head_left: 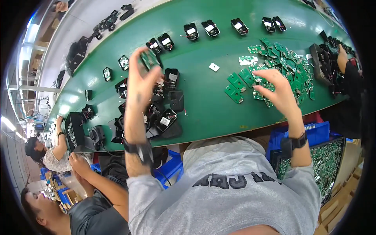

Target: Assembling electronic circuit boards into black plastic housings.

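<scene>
My left hand [143, 78] is raised over the left part of the bench, its thumb and fingers closed on a green circuit board [149, 58]. Beneath that hand sits a cluster of black plastic housings [171, 77], some with white labels and thin wires; the hand hides part of them. My right hand [279, 91] hovers at the near left edge of a heap of green circuit boards [284, 58]. Its thumb and forefinger are spread, and I see nothing held between them. Several loose boards [235, 82] lie just left of that hand.
Along the far side of the green bench [207, 105] stands a spaced row of black housings [239, 26]. A small white square piece [214, 67] lies mid-bench. A black bin [321, 64] and another person's hand [342, 58] are at the right; co-workers sit at the left.
</scene>
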`<state>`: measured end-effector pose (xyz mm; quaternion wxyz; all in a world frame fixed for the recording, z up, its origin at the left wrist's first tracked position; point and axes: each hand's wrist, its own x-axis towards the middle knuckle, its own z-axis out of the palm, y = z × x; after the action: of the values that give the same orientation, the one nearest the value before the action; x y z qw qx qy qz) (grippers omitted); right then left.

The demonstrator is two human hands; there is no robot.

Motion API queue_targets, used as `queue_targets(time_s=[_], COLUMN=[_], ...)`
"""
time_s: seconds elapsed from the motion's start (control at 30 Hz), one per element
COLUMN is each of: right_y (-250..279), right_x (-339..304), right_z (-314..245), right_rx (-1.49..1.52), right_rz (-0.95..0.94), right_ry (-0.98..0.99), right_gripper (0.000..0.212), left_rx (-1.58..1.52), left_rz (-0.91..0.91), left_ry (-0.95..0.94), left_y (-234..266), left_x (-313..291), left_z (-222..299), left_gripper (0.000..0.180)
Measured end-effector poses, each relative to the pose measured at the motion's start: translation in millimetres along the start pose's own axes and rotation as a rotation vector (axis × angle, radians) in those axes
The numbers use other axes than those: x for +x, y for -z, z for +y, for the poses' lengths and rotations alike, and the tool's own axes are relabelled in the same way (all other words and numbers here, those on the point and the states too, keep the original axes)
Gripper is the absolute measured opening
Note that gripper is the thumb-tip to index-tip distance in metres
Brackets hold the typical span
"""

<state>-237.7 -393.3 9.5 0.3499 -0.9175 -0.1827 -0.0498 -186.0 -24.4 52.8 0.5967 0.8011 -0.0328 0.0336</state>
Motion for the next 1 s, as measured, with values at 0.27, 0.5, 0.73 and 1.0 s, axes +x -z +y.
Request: queue_targets(time_s=[0.27,0.5,0.73,1.0], right_y=[-25.9,-23.0,-43.8,-50.2], right_x=[43.2,42.0,48.5,43.0], right_z=[21.9,20.3,12.8,36.7], right_rx=[-0.201,-0.112,0.195,-0.116], right_rz=[-0.228,-0.071,0.078,0.184], right_ry=[0.302,0.319,0.214,0.228], right_gripper=[0.057,0.060,0.030,0.010], left_rx=[0.406,1.290,1.140,0.895], left_rz=[0.167,0.310,0.132,0.081], left_ry=[0.425,-0.273,-0.149,0.008], left_y=[97.7,81.2,65.4,47.8], left_x=[132.1,123.0,142.8,140.3], left_z=[-118.5,-105.6,-105.2,-105.2], left_gripper=[0.049,0.033,0.031,0.031])
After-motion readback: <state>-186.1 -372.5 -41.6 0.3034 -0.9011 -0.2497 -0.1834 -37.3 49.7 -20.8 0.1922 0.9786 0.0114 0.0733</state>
